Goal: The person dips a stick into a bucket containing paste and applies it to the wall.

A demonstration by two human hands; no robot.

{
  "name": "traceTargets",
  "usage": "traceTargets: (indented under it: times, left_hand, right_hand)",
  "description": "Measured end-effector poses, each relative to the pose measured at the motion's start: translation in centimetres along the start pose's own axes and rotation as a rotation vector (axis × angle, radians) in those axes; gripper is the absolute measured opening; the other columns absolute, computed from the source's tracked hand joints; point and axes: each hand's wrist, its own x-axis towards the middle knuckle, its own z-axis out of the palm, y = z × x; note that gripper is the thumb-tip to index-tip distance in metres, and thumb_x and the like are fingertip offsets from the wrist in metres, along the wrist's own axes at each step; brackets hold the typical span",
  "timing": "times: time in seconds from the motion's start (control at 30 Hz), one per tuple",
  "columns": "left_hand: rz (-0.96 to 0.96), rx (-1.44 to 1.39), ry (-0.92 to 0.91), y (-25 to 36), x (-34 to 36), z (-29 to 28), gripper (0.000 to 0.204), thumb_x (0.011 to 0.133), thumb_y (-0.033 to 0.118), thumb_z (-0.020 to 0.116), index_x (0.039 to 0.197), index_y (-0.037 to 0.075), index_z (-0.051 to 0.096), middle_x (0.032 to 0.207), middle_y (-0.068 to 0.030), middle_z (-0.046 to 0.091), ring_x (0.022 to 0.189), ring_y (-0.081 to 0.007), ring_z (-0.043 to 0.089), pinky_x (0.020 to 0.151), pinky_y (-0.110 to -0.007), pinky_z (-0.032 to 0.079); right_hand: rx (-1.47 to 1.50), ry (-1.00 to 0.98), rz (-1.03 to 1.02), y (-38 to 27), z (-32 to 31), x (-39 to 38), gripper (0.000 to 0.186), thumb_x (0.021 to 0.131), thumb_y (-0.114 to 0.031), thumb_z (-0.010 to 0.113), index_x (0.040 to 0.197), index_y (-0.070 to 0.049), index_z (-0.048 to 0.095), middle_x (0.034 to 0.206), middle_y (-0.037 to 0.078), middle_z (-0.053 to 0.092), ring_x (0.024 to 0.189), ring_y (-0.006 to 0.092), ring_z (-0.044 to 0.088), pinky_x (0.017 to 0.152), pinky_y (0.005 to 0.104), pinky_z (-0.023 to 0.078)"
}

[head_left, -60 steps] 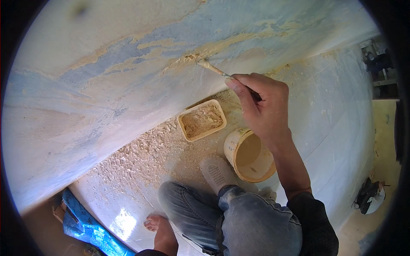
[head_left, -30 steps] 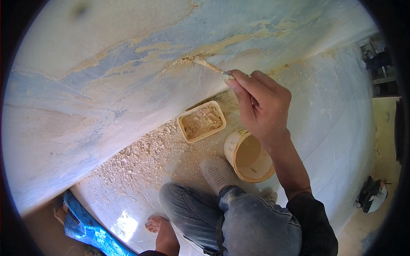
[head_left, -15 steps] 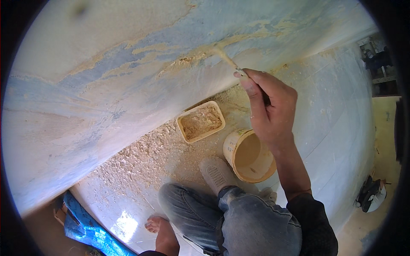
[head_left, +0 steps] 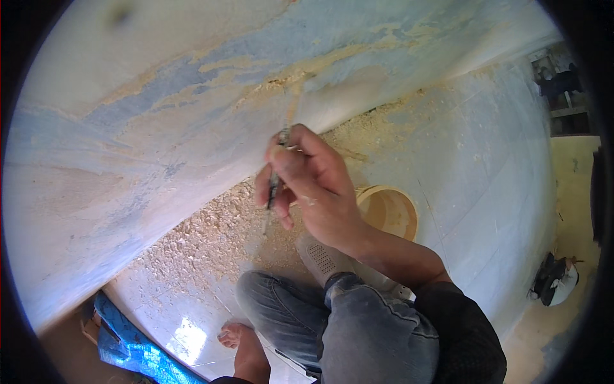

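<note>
My right hand (head_left: 313, 185) is closed around a narrow scraper-like tool (head_left: 275, 182) with a dark, speckled handle. Its yellowish, dust-coated end (head_left: 295, 102) is blurred and reaches to a rough patch on the wall (head_left: 211, 121), where a beige coating has partly come off grey-blue plaster. Thin and pale, the tool's other end points down past my fingers. My left hand (head_left: 235, 335) holds nothing; its fingers are loosely bent and slightly apart beside my knee, low over the tiled floor. The right hand covers the shallow tray that shows in the earlier frame.
A cream bucket (head_left: 390, 214) stands beside my perforated light shoe (head_left: 323, 259). Scraped flakes (head_left: 198, 243) lie along the wall's foot. Blue sheeting (head_left: 137, 345) is at lower left. A black-and-white object (head_left: 555, 281) lies far right, below dark items on a shelf (head_left: 566, 96).
My right hand has moved left and lower with the tool, now in front of the tray. The tool has turned more upright. My left hand stays where it was.
</note>
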Motion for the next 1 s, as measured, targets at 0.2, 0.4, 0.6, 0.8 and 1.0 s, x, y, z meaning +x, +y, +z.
traceTargets:
  times: [0.2,0.4,0.6,0.8,1.0]
  left_hand:
    - [0.014,-0.002,-0.032,0.8,-2.2,-1.2,0.049,0.097,0.04,0.034,0.129,0.005,0.042,0.125,-0.0175,0.047,0.117,-0.0333,0.047,0.098,-0.047,0.039]
    - [-0.16,-0.198,-0.085,-0.3,1.3,0.4,0.055,0.093,0.044,0.037,0.137,0.011,0.04,0.136,-0.0158,0.042,0.129,-0.0354,0.036,0.106,-0.05,0.028]
    - [-0.131,-0.171,-0.116,0.0,0.3,0.2,0.053,0.095,0.044,0.036,0.137,0.012,0.039,0.137,-0.0156,0.042,0.13,-0.0354,0.035,0.107,-0.05,0.028]
    - [-0.114,-0.13,-0.102,0.4,0.1,-0.8,0.053,0.095,0.044,0.036,0.137,0.011,0.039,0.134,-0.0177,0.042,0.129,-0.0347,0.036,0.107,-0.049,0.028]
    - [0.056,0.042,-0.123,0.2,-0.6,-2.3,0.054,0.095,0.044,0.035,0.136,0.009,0.039,0.131,-0.0184,0.044,0.126,-0.0343,0.04,0.106,-0.048,0.03]
  right_hand:
    - [0.065,-0.236,0.126,0.2,0.8,-0.2,0.021,0.103,-0.025,0.044,0.102,-0.004,0.045,0.072,0.011,0.06,0.046,0.0064,0.048,0.038,0.0178,0.037]
    - [0.147,-0.069,-0.009,0.8,1.8,-0.2,0.02,0.103,-0.025,0.043,0.102,-0.005,0.046,0.072,0.012,0.06,0.045,0.0054,0.047,0.037,0.0194,0.04]
    - [0.113,-0.161,0.098,0.3,1.3,0.7,0.019,0.104,-0.022,0.043,0.099,-0.004,0.048,0.071,0.011,0.06,0.045,0.0037,0.043,0.036,0.0192,0.037]
    - [-0.055,-0.164,0.001,0.9,0.1,0.0,0.017,0.102,-0.019,0.047,0.099,-0.003,0.05,0.067,0.007,0.058,0.047,0.0021,0.041,0.04,0.0182,0.031]
    - [-0.482,-0.018,-0.119,0.4,-1.5,0.8,0.015,0.098,-0.013,0.054,0.094,0.001,0.054,0.063,0.003,0.058,0.052,0.0026,0.047,0.047,0.0198,0.036]
